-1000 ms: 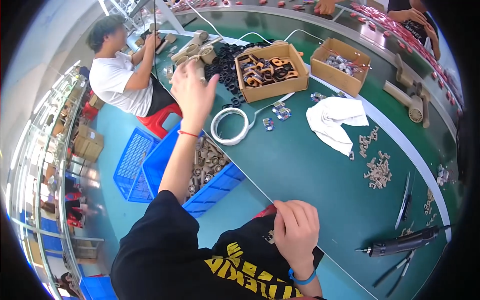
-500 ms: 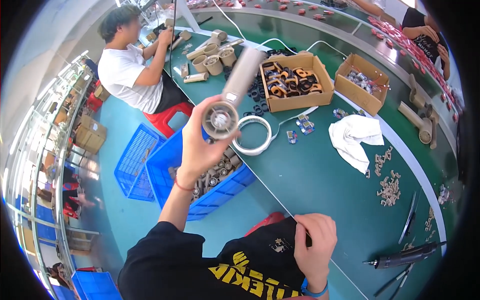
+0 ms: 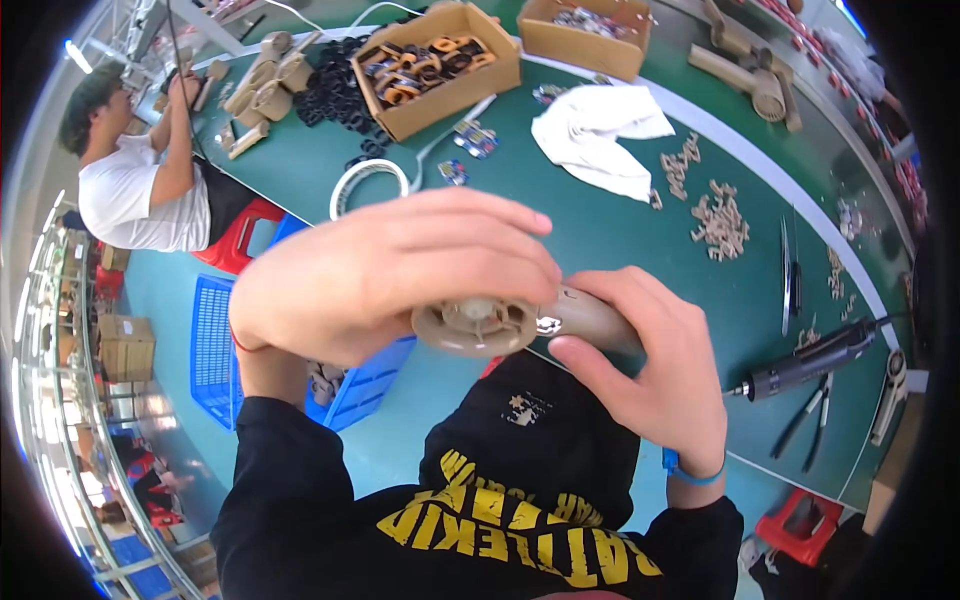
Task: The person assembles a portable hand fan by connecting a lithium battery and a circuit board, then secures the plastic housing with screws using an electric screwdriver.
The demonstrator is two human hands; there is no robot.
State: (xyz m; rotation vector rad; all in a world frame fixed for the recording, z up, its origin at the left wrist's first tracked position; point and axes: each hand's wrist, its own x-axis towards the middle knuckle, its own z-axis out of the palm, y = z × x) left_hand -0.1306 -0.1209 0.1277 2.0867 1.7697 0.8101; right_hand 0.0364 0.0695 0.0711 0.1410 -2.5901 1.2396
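Observation:
A beige hair dryer housing (image 3: 481,328) is held above the near table edge, its round spoked end facing me and its tube-shaped handle pointing right. My left hand (image 3: 375,270) lies over the round end, fingers curved across its top; the thumb is hidden. My right hand (image 3: 665,365) is wrapped round the handle, thumb on the near side and fingers behind. Just beyond my left hand lies a roll of white tape (image 3: 343,190) with a loose strip. Small blue circuit boards (image 3: 474,140) and a white cloth (image 3: 585,145) lie farther back.
Cardboard boxes hold black-and-orange rings (image 3: 385,118) and small wired parts (image 3: 625,58). To the right are small beige parts (image 3: 720,225), a black electric screwdriver (image 3: 815,360) and pliers (image 3: 822,405). A blue crate (image 3: 365,390) stands below left; a co-worker (image 3: 150,190) sits at far left.
The housing has come down and nearer, its handle swinging from upward to rightward. My right hand has risen from the table edge and taken the handle. The view has turned right.

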